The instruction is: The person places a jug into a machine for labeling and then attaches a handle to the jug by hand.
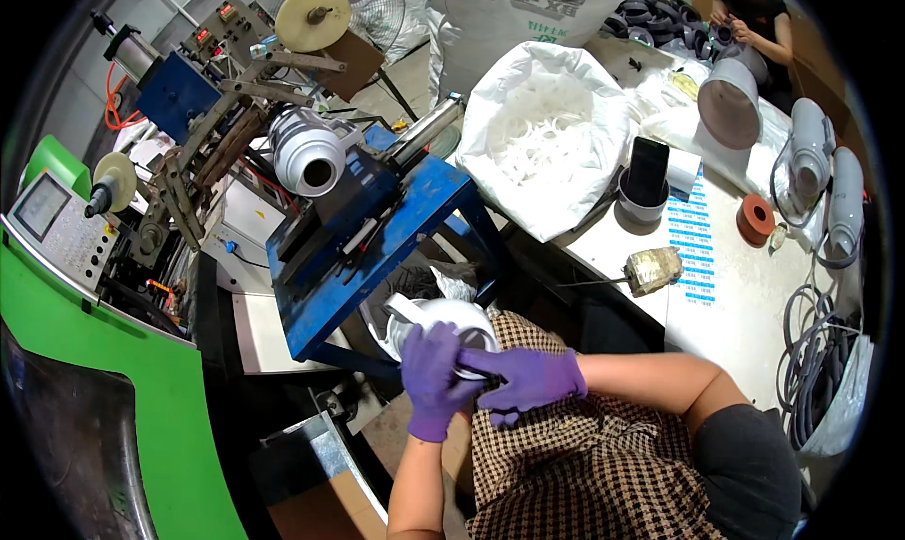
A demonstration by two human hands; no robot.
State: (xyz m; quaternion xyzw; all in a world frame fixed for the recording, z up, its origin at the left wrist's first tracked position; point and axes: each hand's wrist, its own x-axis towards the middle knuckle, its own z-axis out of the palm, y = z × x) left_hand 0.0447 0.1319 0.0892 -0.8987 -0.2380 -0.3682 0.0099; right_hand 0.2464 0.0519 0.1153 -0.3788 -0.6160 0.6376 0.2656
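Observation:
A pale grey plastic pipe fitting [451, 311] with a side branch is held at my lap, beside the blue bench. My left hand [432, 378], in a purple glove, is closed over the fitting's near rim. My right hand [535, 382], gloved the same way, reaches across to the fitting's right side with its fingers curled in against the opening. Something dark shows between the two hands, too small to name. The fingertips of the right hand are partly hidden. A similar grey fitting [309, 154] rests on the blue bench's fixture.
The blue metal bench [320, 304] stands ahead left, near a green machine [113, 370] with a control panel. A white sack [542, 135] holds many white rings. On the right table [622, 323] are a phone [645, 171], labels and grey fittings. Another person works far right.

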